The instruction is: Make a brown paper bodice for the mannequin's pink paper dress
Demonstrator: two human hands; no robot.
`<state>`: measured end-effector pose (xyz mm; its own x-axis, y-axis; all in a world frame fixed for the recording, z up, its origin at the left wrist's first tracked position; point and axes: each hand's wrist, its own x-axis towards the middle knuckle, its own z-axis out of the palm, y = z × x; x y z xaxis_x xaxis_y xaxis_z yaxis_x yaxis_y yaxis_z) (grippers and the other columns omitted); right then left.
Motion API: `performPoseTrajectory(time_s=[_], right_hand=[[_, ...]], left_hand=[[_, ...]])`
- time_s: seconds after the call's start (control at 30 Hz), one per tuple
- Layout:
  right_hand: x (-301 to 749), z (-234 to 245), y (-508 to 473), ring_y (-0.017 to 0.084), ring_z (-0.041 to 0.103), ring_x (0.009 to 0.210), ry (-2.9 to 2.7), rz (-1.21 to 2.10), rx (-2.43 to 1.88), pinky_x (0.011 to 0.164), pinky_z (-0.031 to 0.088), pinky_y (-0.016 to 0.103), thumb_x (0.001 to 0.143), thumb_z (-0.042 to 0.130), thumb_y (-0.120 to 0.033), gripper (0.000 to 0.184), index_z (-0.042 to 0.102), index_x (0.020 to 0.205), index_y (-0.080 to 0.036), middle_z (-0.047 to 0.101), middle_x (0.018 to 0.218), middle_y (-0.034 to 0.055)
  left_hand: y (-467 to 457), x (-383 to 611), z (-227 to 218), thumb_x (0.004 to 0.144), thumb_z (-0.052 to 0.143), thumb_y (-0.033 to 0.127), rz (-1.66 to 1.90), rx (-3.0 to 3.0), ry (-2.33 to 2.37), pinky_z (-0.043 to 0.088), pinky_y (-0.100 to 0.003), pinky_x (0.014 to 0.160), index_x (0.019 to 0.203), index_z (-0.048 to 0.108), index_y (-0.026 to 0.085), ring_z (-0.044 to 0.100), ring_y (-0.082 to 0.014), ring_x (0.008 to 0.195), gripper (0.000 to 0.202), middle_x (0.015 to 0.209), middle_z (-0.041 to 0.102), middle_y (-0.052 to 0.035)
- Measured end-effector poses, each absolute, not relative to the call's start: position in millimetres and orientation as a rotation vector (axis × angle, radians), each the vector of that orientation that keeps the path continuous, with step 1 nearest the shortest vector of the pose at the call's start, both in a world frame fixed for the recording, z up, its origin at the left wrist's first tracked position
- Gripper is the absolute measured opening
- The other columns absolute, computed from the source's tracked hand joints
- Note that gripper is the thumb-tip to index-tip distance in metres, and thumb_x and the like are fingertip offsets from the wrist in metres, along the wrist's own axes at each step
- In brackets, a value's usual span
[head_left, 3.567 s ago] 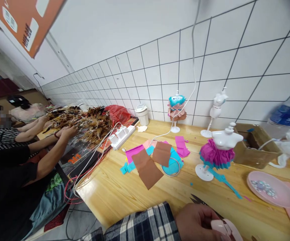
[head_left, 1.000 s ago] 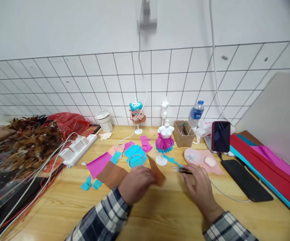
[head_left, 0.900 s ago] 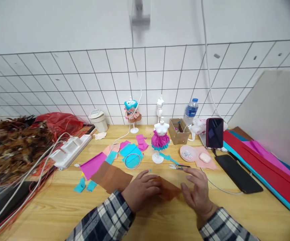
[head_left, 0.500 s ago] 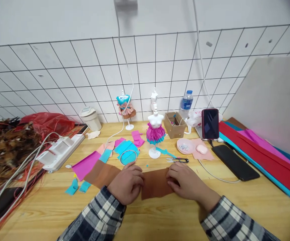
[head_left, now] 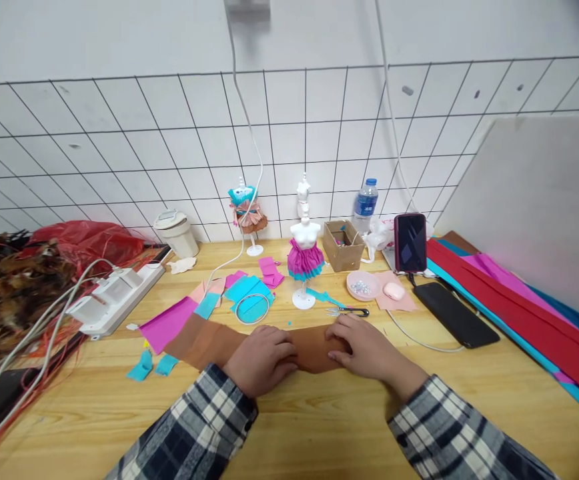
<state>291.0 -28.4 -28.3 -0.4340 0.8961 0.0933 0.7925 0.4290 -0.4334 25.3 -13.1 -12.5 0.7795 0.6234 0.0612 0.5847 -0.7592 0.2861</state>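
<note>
A brown crepe-paper piece [head_left: 312,349] lies between my two hands on the wooden table. My left hand [head_left: 262,357] rests over its left part, fingers bent and pressed down on it. At its right end, my right hand [head_left: 362,347] has the paper's edge between curled fingers and thumb. More brown paper [head_left: 204,340] stretches out left of my left hand; the hand hides whether the two parts join. Just beyond the hands stands a small white dress form [head_left: 305,235] in a magenta and blue ruffled skirt [head_left: 305,260]. Black-handled thread snips [head_left: 352,311] lie behind my right hand.
Blue paper [head_left: 250,290], a ring [head_left: 252,309] and magenta paper [head_left: 169,323] lie left of centre. A bead dish [head_left: 364,287], cardboard box [head_left: 343,247], propped phone [head_left: 410,243] and black power bank [head_left: 454,313] are at right. A power strip [head_left: 119,300] stands left.
The brown piece between my hands looks narrower from front to back, its near edge now higher up. My left hand has shifted slightly right along it. The view has also moved a little.
</note>
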Motion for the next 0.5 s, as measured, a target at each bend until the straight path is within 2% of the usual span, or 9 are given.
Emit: performPoseTrajectory(time_s=[0.07, 0.17, 0.23, 0.33, 0.4, 0.5], right_hand=[[293.1, -27.0, -30.6, 0.023, 0.054, 0.101, -2.348, 0.471, -1.438, 0.087, 0.042, 0.037, 0.078, 0.072, -0.028, 0.028, 0.062, 0.103, -0.023, 0.061, 0.103, 0.0048], [287.6, -24.6, -37.5, 0.021, 0.054, 0.098, -2.333, 0.493, -1.315, 0.086, 0.042, 0.034, 0.078, 0.072, -0.023, 0.023, 0.063, 0.099, -0.022, 0.062, 0.101, 0.0036], [280.1, -23.7, -42.2, 0.02, 0.054, 0.095, -2.385, 0.542, -1.217, 0.083, 0.042, 0.033, 0.077, 0.074, -0.026, 0.022, 0.064, 0.095, -0.023, 0.062, 0.097, 0.0024], [270.4, -24.2, -45.8, 0.02, 0.055, 0.094, -2.442, 0.579, -1.207, 0.08, 0.043, 0.031, 0.074, 0.078, -0.034, 0.029, 0.065, 0.097, -0.022, 0.063, 0.097, 0.0024], [267.5, -24.9, -45.9, 0.02, 0.056, 0.092, -2.459, 0.548, -1.223, 0.077, 0.042, 0.03, 0.076, 0.076, -0.035, 0.026, 0.065, 0.095, -0.021, 0.063, 0.096, 0.0026], [267.9, -25.5, -44.7, 0.018, 0.056, 0.088, -2.541, 0.448, -1.205, 0.073, 0.041, 0.029, 0.087, 0.065, -0.029, 0.009, 0.066, 0.091, -0.021, 0.064, 0.091, 0.002]], left_hand=[[-11.6, 21.5, -11.0, 0.089, 0.057, 0.033, 0.233, 2.729, 0.929, 0.042, -0.039, 0.087, 0.1, 0.067, 0.024, 0.06, -0.0208, 0.095, 0.017, 0.101, 0.067, -0.0035], [-12.0, 18.6, -8.4, 0.081, 0.067, 0.043, 0.247, 2.745, 0.93, 0.04, -0.041, 0.09, 0.103, 0.067, 0.024, 0.059, -0.0231, 0.097, 0.028, 0.104, 0.067, -0.0041], [-13.4, 18.7, -7.0, 0.073, 0.074, 0.051, 0.237, 2.76, 0.951, 0.039, -0.043, 0.091, 0.103, 0.066, 0.024, 0.058, -0.0248, 0.098, 0.041, 0.104, 0.067, -0.0041], [-17.0, 21.6, -6.4, 0.066, 0.077, 0.058, 0.245, 2.807, 0.998, 0.039, -0.044, 0.092, 0.107, 0.063, 0.022, 0.056, -0.0276, 0.101, 0.057, 0.107, 0.067, -0.0055], [-20.6, 25.2, -7.8, 0.07, 0.074, 0.057, 0.25, 2.868, 0.987, 0.04, -0.044, 0.09, 0.108, 0.063, 0.021, 0.055, -0.028, 0.103, 0.053, 0.108, 0.066, -0.0059], [-25.4, 31.1, -12.4, 0.084, 0.063, 0.042, 0.193, 2.94, 0.896, 0.043, -0.039, 0.085, 0.101, 0.064, 0.022, 0.058, -0.0236, 0.096, 0.027, 0.101, 0.068, -0.0036]])
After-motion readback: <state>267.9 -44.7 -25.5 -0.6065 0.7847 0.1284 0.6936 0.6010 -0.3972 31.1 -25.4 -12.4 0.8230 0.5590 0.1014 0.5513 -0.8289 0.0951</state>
